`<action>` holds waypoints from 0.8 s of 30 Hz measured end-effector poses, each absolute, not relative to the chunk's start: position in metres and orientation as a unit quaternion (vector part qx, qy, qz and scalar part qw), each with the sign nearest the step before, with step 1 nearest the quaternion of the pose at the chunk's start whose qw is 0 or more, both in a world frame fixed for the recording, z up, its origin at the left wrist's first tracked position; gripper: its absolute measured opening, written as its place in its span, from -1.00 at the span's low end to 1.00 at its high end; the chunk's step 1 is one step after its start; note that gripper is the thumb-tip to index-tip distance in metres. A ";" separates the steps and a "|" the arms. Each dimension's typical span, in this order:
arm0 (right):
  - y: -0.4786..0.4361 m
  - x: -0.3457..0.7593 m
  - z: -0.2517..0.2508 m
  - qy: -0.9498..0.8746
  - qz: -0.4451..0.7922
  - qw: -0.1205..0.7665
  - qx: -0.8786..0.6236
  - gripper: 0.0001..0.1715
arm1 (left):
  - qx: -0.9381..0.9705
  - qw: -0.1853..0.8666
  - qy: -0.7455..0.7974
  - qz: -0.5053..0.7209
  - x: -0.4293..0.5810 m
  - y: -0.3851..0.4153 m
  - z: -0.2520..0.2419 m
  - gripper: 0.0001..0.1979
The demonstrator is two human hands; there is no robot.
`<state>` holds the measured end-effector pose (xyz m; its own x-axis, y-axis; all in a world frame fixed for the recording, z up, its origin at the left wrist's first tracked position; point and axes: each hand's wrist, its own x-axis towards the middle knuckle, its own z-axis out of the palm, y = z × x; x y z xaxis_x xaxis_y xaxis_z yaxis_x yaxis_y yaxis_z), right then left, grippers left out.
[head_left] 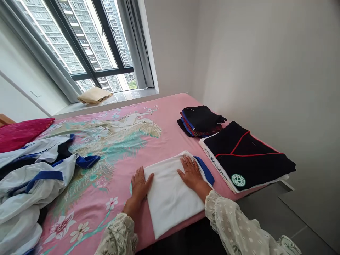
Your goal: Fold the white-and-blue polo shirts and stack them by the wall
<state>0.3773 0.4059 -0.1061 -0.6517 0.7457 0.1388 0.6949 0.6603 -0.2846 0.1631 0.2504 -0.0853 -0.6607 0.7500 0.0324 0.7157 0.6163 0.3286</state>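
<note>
Two hands: my left hand (140,186) and right hand (191,173) both lie flat and open, palms down, on a folded white garment (170,198); neither grips anything.
Left hand detail: fingers straight and close together, lying across the garment's left edge, with the heel on the pink bedsheet (164,120).
Right hand detail: fingers slightly spread, pressing the garment's far right part.
Garment place: at the near edge of the bed, straight in front of me, between my hands; its near end hangs a little over the edge.
Blue trim (205,170): a band showing at the garment's right side, just beside my right hand.
Handling: I judge it light, soft and limp, neither fragile nor slippery; lifted by one corner, the folds would likely fall open.
Where to hold: I judge the two long sides best, a hand slid under each.
Sleeves (233,226): pale, dotted, floral.
Right side: a black folded garment (249,159) with red piping and a round green badge; just beyond it, a stack of dark folded clothes (202,120).
Left side: a heap of unfolded white and blue clothes (32,177); farther off, a red cushion (21,132).
Far: a window (87,42) onto tall buildings, with a tan bundle (94,95) on its sill.
</note>
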 end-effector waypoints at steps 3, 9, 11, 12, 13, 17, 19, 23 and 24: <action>0.405 0.378 -0.106 -0.903 0.101 0.120 -0.400 -0.25 | 0.450 0.029 0.872 0.191 0.198 0.205 -0.092 -0.29; 0.403 0.377 -0.094 -0.896 0.124 0.127 -0.407 -0.28 | 0.661 -0.008 0.743 0.108 0.263 0.110 -0.097 -0.20; 0.392 0.382 -0.083 -0.880 0.148 0.178 -0.416 -0.37 | 0.654 -0.040 0.747 0.112 0.267 0.096 -0.098 -0.22; 0.381 0.388 -0.077 -0.866 0.169 0.223 -0.415 -0.42 | 0.647 -0.057 0.751 0.119 0.267 0.092 -0.098 -0.24; 0.367 0.395 -0.072 -0.845 0.200 0.278 -0.410 -0.46 | 0.641 -0.073 0.753 0.127 0.266 0.091 -0.098 -0.26; 0.285 0.444 -0.075 -0.697 0.439 0.407 -0.396 -0.51 | 0.671 -0.082 0.726 0.129 0.260 0.098 -0.092 -0.33; 0.242 0.469 -0.088 -0.623 0.554 0.362 -0.418 -0.45 | 0.705 -0.068 0.697 0.112 0.257 0.104 -0.086 -0.29; 0.190 0.497 -0.110 -0.483 0.709 0.284 -0.428 -0.35 | 0.741 -0.062 0.663 0.087 0.248 0.119 -0.080 -0.16; 0.184 0.497 -0.112 -0.454 0.733 0.278 -0.423 -0.34 | 0.746 -0.069 0.657 0.086 0.245 0.123 -0.080 -0.16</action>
